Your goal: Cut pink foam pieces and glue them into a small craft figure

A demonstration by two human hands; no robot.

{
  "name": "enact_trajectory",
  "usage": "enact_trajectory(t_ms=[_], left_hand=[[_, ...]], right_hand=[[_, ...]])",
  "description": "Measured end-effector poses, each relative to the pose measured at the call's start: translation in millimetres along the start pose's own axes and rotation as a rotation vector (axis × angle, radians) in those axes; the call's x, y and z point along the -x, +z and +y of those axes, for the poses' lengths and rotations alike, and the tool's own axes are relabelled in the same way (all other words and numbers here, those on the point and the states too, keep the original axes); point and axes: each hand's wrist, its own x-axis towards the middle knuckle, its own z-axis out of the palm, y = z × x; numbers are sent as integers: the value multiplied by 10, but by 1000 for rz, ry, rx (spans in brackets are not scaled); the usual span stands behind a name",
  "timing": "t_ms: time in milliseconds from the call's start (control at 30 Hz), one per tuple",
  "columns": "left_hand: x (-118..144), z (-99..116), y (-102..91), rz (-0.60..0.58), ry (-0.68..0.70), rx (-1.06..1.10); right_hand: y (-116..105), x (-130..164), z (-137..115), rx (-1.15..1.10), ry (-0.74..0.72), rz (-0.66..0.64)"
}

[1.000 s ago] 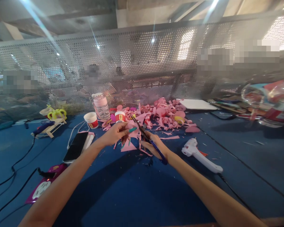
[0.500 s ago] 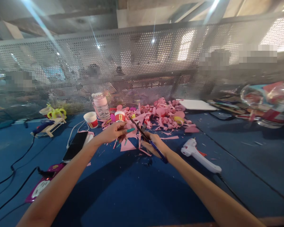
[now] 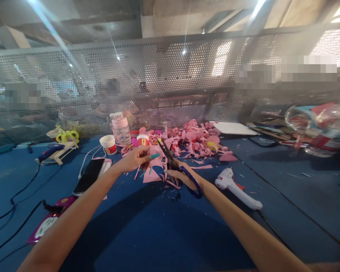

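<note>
Pinching pink paper (image 3: 158, 160) between thumb and fingers, the left hand (image 3: 137, 159) is just left of the scissors (image 3: 173, 164); the right hand's (image 3: 188, 179) fingers clamp their handles, blades seemingly parted. Paper and scissors are on the near side of the scrap pile (image 3: 194, 136).

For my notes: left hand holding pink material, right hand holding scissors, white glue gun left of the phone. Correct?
No: the head view shows the white glue gun right of the phone. The left hand holds pink material, the right hand scissors.
</note>
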Motion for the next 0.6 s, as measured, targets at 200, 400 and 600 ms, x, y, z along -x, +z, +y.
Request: enact_trajectory(t_ms=[200,400,600], left_hand=[[3,-9,22,-31,-24,11],[3,-9,23,-41,-28,27],[10,17,25,-57,-42,24]], right_hand=[[12,17,-24,26,23,-18],[53,32,-30,7,30,11],[64,32,-46,20,29,34]])
